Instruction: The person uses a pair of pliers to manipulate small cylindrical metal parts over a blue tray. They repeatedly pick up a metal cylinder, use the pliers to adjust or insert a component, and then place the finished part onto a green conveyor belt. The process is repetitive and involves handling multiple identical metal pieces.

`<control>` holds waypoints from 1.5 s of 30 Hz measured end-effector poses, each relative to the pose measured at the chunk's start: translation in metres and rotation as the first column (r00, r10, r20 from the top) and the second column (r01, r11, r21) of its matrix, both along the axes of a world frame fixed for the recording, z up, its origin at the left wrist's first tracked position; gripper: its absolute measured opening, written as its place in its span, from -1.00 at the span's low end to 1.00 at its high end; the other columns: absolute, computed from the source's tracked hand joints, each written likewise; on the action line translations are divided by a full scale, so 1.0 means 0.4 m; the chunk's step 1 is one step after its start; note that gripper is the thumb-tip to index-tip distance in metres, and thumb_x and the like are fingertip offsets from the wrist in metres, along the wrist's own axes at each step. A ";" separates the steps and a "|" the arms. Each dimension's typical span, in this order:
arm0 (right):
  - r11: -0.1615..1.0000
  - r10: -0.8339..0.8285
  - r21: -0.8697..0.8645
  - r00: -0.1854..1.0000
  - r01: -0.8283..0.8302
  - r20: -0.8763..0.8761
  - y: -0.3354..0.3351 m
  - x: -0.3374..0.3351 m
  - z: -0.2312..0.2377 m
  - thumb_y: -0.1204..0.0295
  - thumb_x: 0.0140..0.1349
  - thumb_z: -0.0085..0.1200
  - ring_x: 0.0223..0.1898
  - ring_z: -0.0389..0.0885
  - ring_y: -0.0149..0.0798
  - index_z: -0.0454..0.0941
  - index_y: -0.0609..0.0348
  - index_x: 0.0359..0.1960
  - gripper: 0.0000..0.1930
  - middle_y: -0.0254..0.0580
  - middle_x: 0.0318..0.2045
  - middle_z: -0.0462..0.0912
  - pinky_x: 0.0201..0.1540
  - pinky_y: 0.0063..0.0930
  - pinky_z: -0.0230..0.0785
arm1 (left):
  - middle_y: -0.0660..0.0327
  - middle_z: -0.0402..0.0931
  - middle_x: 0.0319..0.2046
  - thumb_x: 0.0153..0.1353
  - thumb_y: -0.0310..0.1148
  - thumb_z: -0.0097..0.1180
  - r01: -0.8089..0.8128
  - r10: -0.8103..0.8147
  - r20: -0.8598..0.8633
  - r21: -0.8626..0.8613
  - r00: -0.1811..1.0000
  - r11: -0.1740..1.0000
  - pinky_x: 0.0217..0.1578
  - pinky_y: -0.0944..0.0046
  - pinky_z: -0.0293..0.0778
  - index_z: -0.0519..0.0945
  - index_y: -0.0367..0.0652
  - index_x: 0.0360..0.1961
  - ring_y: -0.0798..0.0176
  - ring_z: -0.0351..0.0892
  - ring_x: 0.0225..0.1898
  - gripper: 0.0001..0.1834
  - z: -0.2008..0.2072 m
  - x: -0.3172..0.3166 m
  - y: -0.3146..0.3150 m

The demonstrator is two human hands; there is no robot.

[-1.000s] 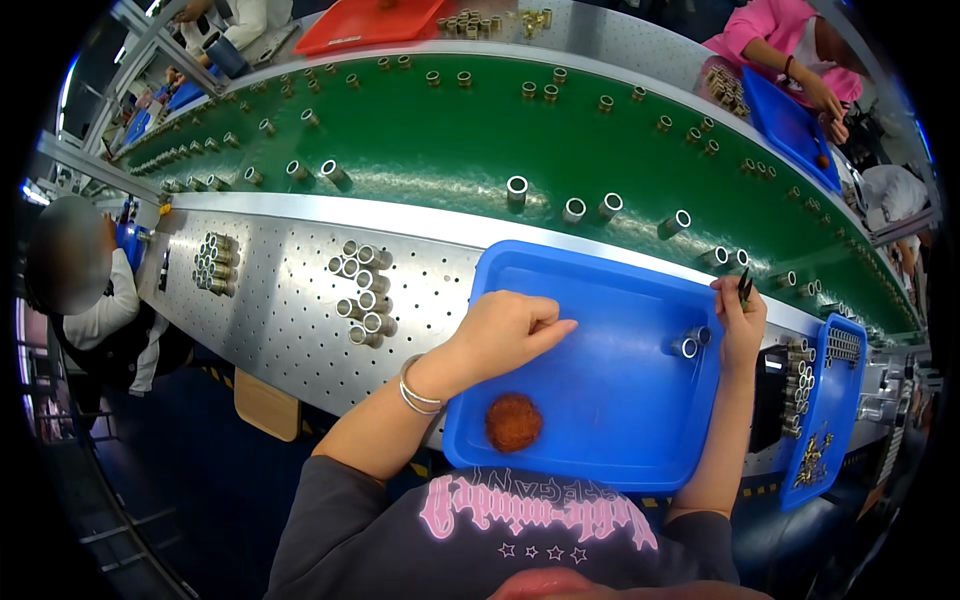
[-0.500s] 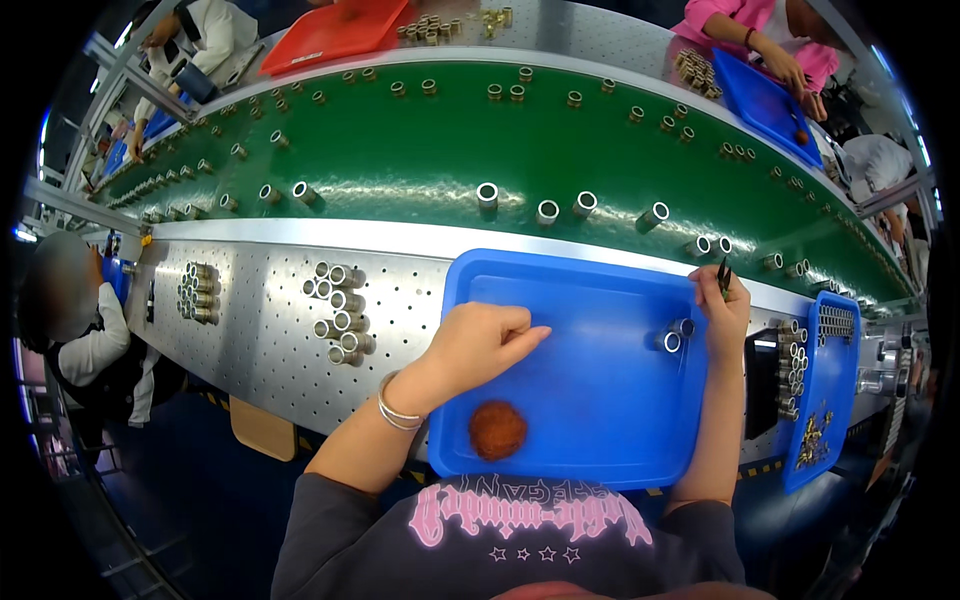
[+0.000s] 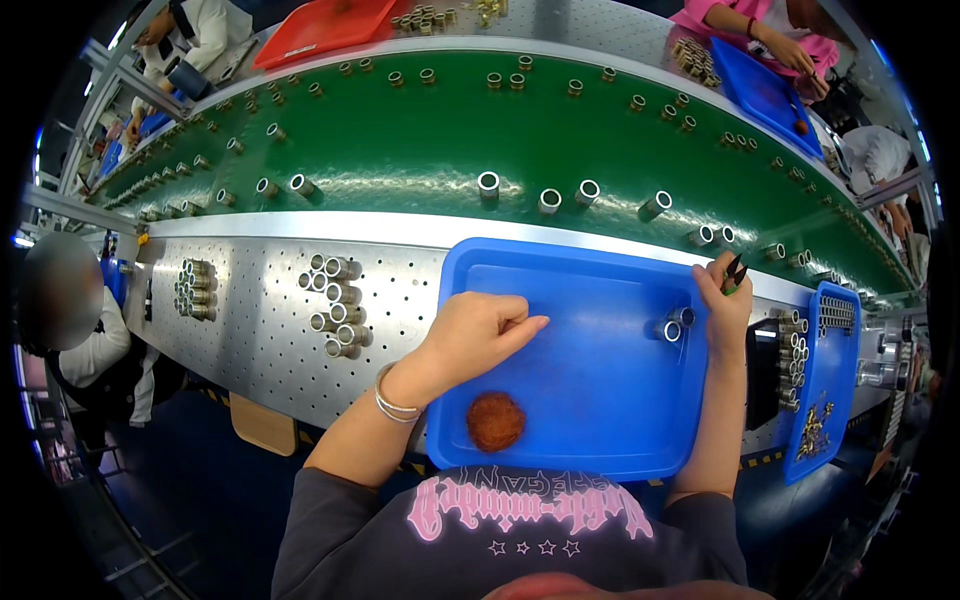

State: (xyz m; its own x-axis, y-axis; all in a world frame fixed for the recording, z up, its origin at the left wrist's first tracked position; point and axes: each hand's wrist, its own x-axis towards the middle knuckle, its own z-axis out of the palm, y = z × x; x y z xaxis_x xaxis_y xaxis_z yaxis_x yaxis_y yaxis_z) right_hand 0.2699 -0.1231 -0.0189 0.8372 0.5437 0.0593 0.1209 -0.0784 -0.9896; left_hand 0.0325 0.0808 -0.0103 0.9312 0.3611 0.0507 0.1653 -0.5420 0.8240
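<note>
Over the left part of a blue tray is my left hand, back up, fingers curled and thumb stretched out to the right. The palm side is hidden, so I cannot tell if it holds anything. At the tray's far right corner my right hand is closed round small snips with dark pointed tips and a bit of green at the grip. Two short metal sleeves are in the tray near its right wall, beside my right wrist. A reddish-brown fibrous ball rests in the tray's near left corner.
Beyond the tray runs a green conveyor belt carrying many metal sleeves. Grouped sleeves stand on the perforated metal table to the left. At right are more sleeves and a narrow blue tray. Other people work across the belt and far left.
The snips have turned in my right hand and their tips now point up and right, visibly apart. My left hand keeps its pose. The whole view has shifted slightly.
</note>
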 end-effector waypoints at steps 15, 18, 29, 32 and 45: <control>0.993 0.051 -0.112 0.993 -0.039 0.103 0.012 -0.019 0.014 0.61 0.04 0.05 -0.58 0.06 -0.61 0.11 0.03 -0.68 -0.66 -0.53 -0.67 0.15 -0.52 -0.68 -0.08 | 0.04 0.40 -0.68 0.20 -0.19 -0.01 0.068 -0.067 -0.062 0.020 0.996 0.997 -0.57 0.12 0.30 0.43 -0.20 -0.63 -0.05 0.42 -0.59 -0.65 0.006 -0.004 0.010; 0.995 0.055 -0.094 0.991 -0.043 0.125 0.002 -0.009 0.005 0.61 0.03 0.04 -0.58 0.06 -0.60 0.12 0.05 -0.69 -0.67 -0.53 -0.67 0.15 -0.52 -0.67 -0.07 | 0.08 0.40 -0.67 0.22 -0.31 -0.04 0.059 -0.059 -0.010 -0.013 0.998 0.998 -0.55 0.25 0.29 0.45 -0.24 -0.57 0.07 0.40 -0.63 -0.72 -0.009 -0.002 0.003; 0.995 0.085 -0.058 0.991 -0.080 0.105 -0.001 0.012 0.000 0.58 -0.02 0.10 -0.57 0.10 -0.58 0.18 0.10 -0.67 -0.71 -0.51 -0.67 0.17 -0.53 -0.64 0.00 | 0.08 0.40 -0.73 0.15 -0.25 0.08 0.028 -0.028 -0.058 -0.004 0.998 1.000 -0.64 0.21 0.27 0.50 -0.21 -0.65 0.05 0.40 -0.69 -0.69 -0.012 0.005 -0.007; 0.999 0.043 -0.010 0.998 -0.042 0.043 -0.015 0.013 -0.013 0.58 -0.01 0.12 -0.57 0.12 -0.59 0.19 0.08 -0.66 -0.70 -0.53 -0.66 0.18 -0.50 -0.66 0.01 | 0.08 0.32 -0.80 0.12 -0.24 0.11 0.069 -0.069 -0.068 -0.012 0.995 0.998 -0.69 0.21 0.19 0.47 -0.23 -0.76 0.07 0.30 -0.76 -0.61 -0.009 0.006 -0.003; 0.993 0.058 -0.112 0.994 -0.047 0.097 0.005 -0.014 0.013 0.64 0.00 0.05 -0.56 0.08 -0.59 0.13 0.08 -0.69 -0.67 -0.49 -0.65 0.17 -0.49 -0.67 -0.03 | 0.05 0.25 -0.82 0.16 -0.28 0.05 0.127 -0.130 0.031 0.066 0.991 0.990 -0.71 0.19 0.14 0.37 -0.33 -0.78 0.12 0.25 -0.79 -0.56 -0.025 -0.005 0.012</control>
